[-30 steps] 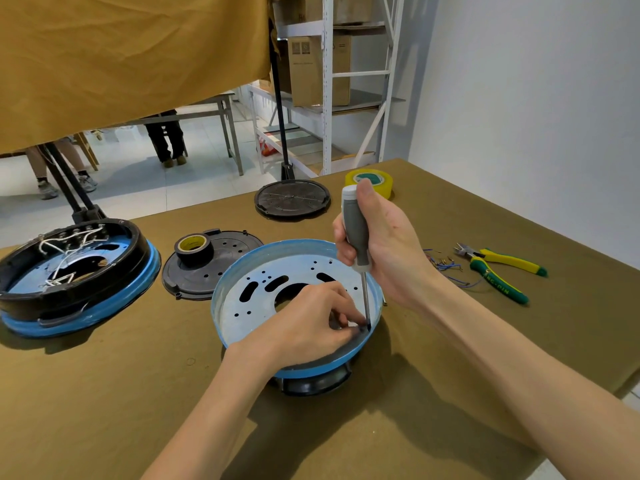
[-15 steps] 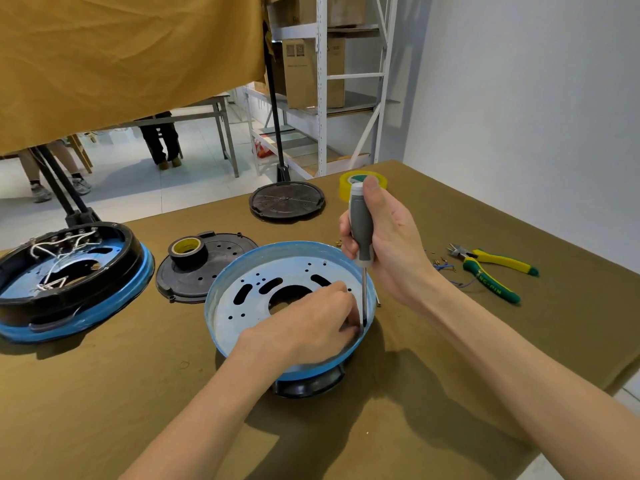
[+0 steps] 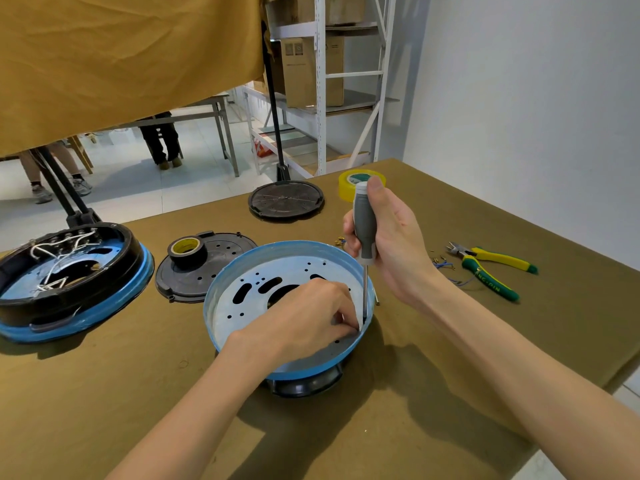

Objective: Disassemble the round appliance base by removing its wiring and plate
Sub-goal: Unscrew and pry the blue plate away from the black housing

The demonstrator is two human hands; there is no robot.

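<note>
The round appliance base (image 3: pixel 242 265), blue-rimmed, sits in the middle of the table with a perforated silver plate (image 3: pixel 239 311) inside it. My right hand (image 3: pixel 391 244) grips a grey-handled screwdriver (image 3: pixel 363 230) upright, its tip down at the plate's right edge. My left hand (image 3: pixel 304 323) lies inside the base with its fingertips pinched together beside the screwdriver tip; what they pinch is too small to make out. A second base (image 3: pixel 69 271), black and blue with white wiring (image 3: pixel 59 251) inside, stands at the left.
A black cover (image 3: pixel 214 271) carrying a roll of black tape (image 3: pixel 187 251) lies behind the base. Further back are a black round lid (image 3: pixel 285 200) and yellow tape (image 3: pixel 349 183). Yellow-green pliers (image 3: pixel 491 268) and cut wire bits (image 3: pixel 446 268) lie at the right.
My hands stay at the same spot on the plate's right edge. The right hand has shifted slightly on the screwdriver handle; the view drifted a little.
</note>
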